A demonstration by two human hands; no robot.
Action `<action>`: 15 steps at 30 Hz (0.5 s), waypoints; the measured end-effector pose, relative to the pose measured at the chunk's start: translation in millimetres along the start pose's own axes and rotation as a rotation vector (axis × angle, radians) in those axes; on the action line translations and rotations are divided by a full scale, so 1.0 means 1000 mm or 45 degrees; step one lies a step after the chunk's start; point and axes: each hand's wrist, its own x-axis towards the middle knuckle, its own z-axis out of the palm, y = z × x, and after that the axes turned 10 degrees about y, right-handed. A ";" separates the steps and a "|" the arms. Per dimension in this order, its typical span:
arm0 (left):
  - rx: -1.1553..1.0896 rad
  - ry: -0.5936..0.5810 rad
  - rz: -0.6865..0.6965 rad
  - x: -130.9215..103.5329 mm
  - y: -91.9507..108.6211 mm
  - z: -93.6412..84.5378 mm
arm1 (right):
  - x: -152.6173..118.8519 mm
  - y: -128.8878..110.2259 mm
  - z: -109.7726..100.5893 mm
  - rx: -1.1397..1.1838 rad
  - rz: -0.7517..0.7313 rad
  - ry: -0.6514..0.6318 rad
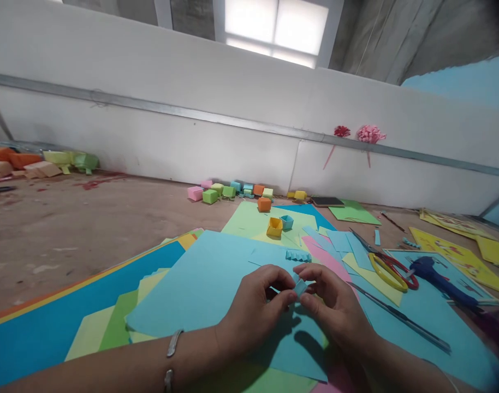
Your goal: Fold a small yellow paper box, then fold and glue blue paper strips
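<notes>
A small folded light-blue paper piece (301, 287) is pinched between my left hand (260, 300) and my right hand (335, 305), above a large light-blue sheet (208, 273). Both sets of fingertips touch it. Just beyond my fingers lies a zigzag-folded blue strip (298, 256). Farther back stand a yellow open paper box (274, 227) and a light-blue one (286, 222). My left wrist wears a silver bracelet.
Scissors with yellow and red handles (388, 271), a long metal tool (401, 316) and a dark-blue glue gun (441, 281) lie on the right. Small coloured paper boxes (229, 191) line the white wall. Coloured sheets (147, 292) spread to the left.
</notes>
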 end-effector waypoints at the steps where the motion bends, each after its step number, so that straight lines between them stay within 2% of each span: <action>1: -0.035 0.000 -0.020 0.001 0.000 0.000 | 0.000 0.001 0.000 0.038 0.026 0.004; 5: -0.122 -0.017 -0.105 0.003 -0.001 0.000 | 0.002 0.000 0.001 0.125 0.104 0.003; 9: -0.088 -0.030 -0.111 0.002 -0.002 0.000 | 0.002 -0.004 0.001 0.059 0.017 0.043; 12: -0.024 -0.037 -0.087 0.002 -0.003 0.000 | 0.000 -0.009 0.001 -0.032 -0.066 0.024; 15: 0.074 -0.023 -0.008 0.002 -0.004 -0.001 | -0.002 -0.011 0.001 -0.144 -0.045 0.002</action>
